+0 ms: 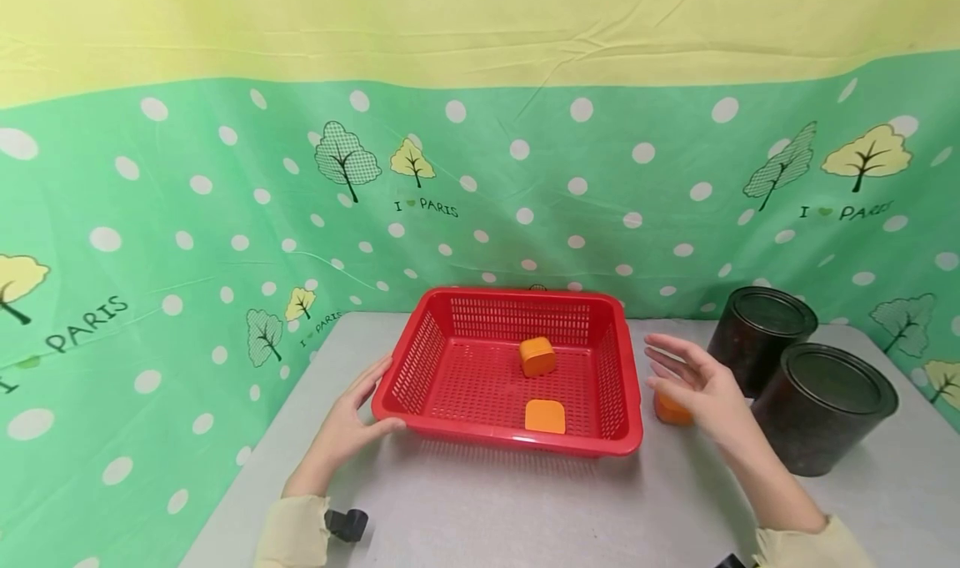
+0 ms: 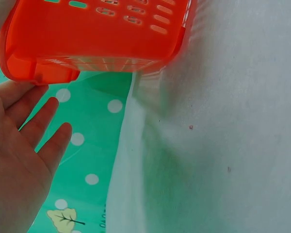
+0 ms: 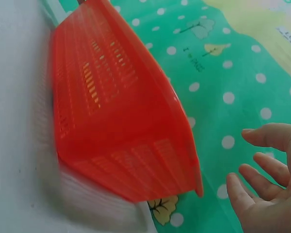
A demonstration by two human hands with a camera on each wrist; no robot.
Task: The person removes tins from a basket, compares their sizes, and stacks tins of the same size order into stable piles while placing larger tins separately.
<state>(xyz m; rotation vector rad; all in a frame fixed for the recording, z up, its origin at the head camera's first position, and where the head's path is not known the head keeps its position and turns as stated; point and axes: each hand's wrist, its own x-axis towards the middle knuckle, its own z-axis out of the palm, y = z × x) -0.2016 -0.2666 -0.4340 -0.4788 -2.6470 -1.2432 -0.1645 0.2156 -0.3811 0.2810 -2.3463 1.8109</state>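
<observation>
A red perforated basket (image 1: 510,439) stands on the grey table, holding two orange blocks, one (image 1: 537,357) near its middle and one (image 1: 545,416) by the front wall. The left hand (image 1: 345,430) touches the basket's left rim, fingers fairly straight; in the left wrist view its fingertips meet the red rim (image 2: 48,73). To the right of the basket, the right hand (image 1: 701,384) hovers with relaxed, spread fingers, apart from the basket (image 3: 121,107) in the right wrist view. Below that hand, partly hidden by it, is another orange block (image 1: 670,409) on the table.
Two dark cylindrical cans, one (image 1: 761,334) behind and one (image 1: 825,409) in front, stand at the right beside the right forearm. A green and yellow patterned cloth (image 1: 480,193) hangs behind the grey table (image 1: 480,510).
</observation>
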